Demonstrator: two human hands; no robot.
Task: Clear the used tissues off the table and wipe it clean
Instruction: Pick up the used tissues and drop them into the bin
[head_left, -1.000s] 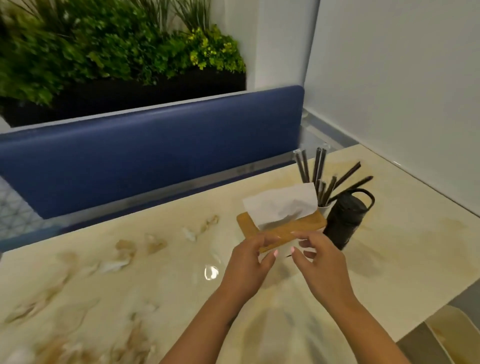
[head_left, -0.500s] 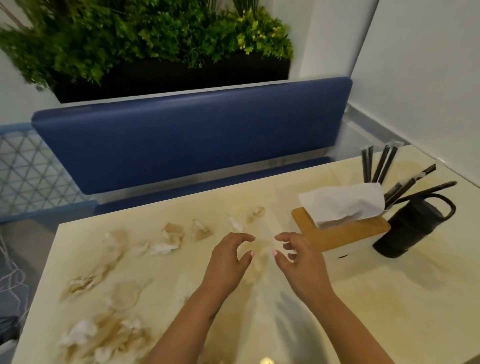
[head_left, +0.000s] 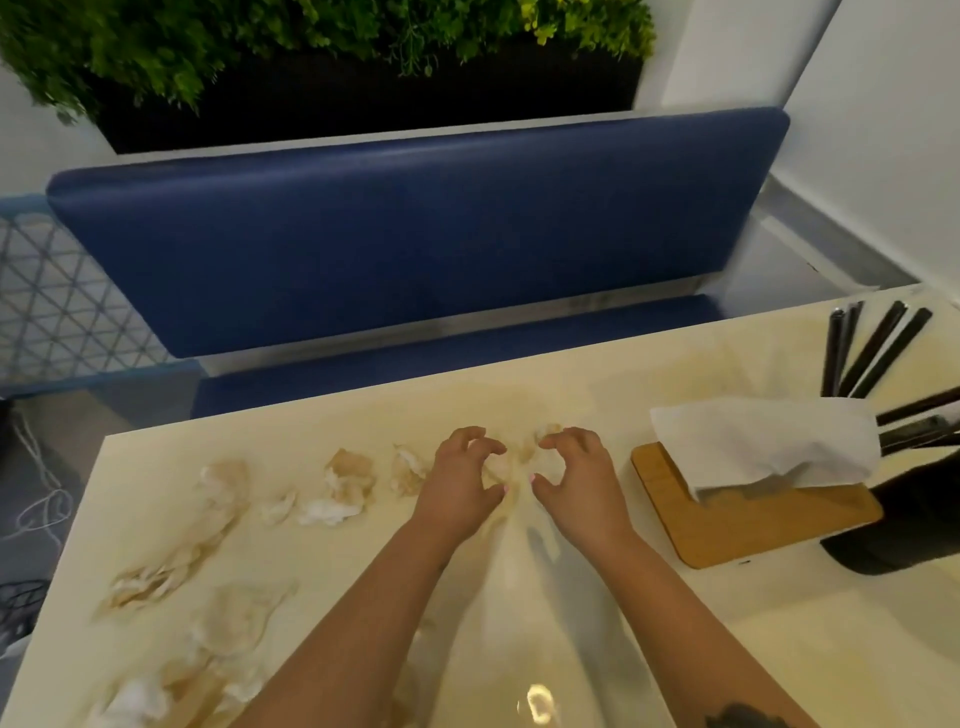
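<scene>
Head view: the cream table (head_left: 727, 649) fills the lower frame, a blue bench (head_left: 415, 228) beyond its far edge. Right of the hands sits the wooden tissue box (head_left: 748, 519) with a white sheet standing up — dark chopsticks (head_left: 878, 348) behind it. Used tissues (head_left: 343, 483) lie scattered left of the box, stained brown. Left hand (head_left: 460, 486) and right hand (head_left: 576, 480) hover side by side, fingers (head_left: 480, 441) curled like claws over a small wad (head_left: 506, 462) — no contact discernible.
</scene>
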